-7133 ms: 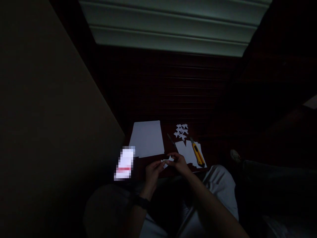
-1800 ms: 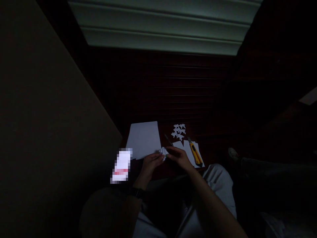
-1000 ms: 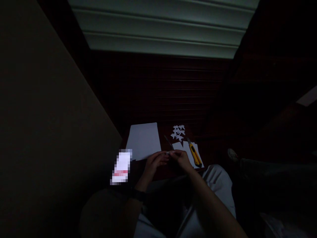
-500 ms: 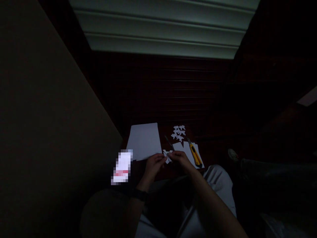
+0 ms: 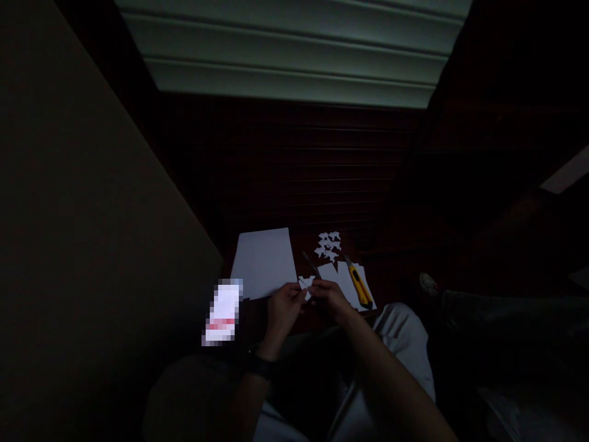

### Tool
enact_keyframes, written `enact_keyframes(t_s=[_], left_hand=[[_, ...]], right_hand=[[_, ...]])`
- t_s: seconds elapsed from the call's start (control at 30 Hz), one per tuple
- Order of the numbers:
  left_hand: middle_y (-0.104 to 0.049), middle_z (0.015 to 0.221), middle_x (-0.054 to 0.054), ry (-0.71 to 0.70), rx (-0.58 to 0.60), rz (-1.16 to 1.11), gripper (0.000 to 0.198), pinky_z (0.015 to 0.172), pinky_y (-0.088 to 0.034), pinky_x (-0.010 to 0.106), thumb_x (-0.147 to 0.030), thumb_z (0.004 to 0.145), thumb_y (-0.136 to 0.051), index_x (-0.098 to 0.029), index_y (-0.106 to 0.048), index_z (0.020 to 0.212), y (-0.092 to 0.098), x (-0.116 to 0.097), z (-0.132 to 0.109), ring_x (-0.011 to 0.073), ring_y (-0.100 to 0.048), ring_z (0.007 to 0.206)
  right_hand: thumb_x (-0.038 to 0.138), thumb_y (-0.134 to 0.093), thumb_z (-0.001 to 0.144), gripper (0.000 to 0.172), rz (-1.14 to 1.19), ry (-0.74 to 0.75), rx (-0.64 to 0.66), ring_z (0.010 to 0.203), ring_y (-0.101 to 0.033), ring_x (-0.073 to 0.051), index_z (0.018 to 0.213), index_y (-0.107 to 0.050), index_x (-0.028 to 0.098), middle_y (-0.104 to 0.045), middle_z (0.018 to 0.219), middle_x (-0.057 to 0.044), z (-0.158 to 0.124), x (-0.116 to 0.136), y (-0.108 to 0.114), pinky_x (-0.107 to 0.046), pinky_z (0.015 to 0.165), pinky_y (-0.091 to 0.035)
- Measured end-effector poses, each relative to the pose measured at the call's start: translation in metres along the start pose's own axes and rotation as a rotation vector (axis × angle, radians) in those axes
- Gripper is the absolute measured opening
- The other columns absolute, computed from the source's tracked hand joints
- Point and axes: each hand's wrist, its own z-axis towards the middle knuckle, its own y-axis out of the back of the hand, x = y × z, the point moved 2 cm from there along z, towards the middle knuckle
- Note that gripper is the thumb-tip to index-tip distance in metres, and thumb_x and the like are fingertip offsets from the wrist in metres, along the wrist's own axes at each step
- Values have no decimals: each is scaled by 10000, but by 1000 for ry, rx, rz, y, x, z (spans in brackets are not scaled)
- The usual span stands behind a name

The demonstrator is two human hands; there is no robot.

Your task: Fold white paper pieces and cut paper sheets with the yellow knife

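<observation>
Between my two hands is a small piece of folded white paper (image 5: 305,283) with pointed corners. My left hand (image 5: 284,305) pinches its left side, and my right hand (image 5: 329,297) pinches its right side. Just beyond my right hand lie cut white paper pieces (image 5: 327,271), with a yellow utility knife (image 5: 360,286) resting on them. A thin dark blade-like tool (image 5: 310,263) lies past the folded paper. Several small folded white paper shapes (image 5: 328,244) sit in a cluster at the far side of the table.
A stack of white paper sheets (image 5: 264,261) covers the left of the small dark table. A pixelated bright screen (image 5: 223,312) is left of my left hand. A shutter (image 5: 294,55) stands ahead and a wall (image 5: 69,245) on the left. Another person's shoe (image 5: 429,285) is at right.
My fingers have shifted slightly on the folded paper, and more of its upper face now shows. The whole view has moved a little, so everything sits slightly further left.
</observation>
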Motion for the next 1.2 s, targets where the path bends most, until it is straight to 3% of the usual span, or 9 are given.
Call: enact_keyframes(t_s=[0.23,0.47,0.67,0.97,1.2], left_hand=[[-673,727,54,83,89,-128,347,350,-424,204,-419,632,-660,-160,-610,857,7,-2,2,189,-637,567],[-674,678,69,176,141,-157,338,368,-378,187,-375,587,-714,-133,-628,807,14,-3,5,186,-633,547],[-682,724,77,207,175,-241,410,367,-356,185,-366,580,-723,-129,-625,900,16,-5,4,168,-624,543],[-687,741,78,185,235,-238,383,400,-394,203,-363,587,-703,-140,-645,893,17,-6,2,191,-641,606],[-677,731,77,212,195,-283,318,456,-436,225,-328,606,-695,-129,-647,849,15,2,5,181,-633,591]], right_hand=[[263,-768,533,344,-31,31,14,625,-580,-120,827,-628,151,-629,745,-18,-1,1,1,-251,597,-466],[242,-770,528,388,-12,-1,145,699,-594,-144,892,-653,176,-625,772,-14,-10,13,-4,-289,650,-487],[224,-745,571,398,-18,-5,194,715,-588,-127,957,-659,181,-631,792,-17,-13,16,-6,-281,700,-474],[215,-754,539,381,12,-8,151,671,-590,-127,910,-678,177,-643,719,-3,-10,9,-1,-288,691,-470],[208,-742,552,340,5,-15,129,751,-611,-160,885,-683,171,-671,839,-42,-6,5,-3,-293,700,-474]])
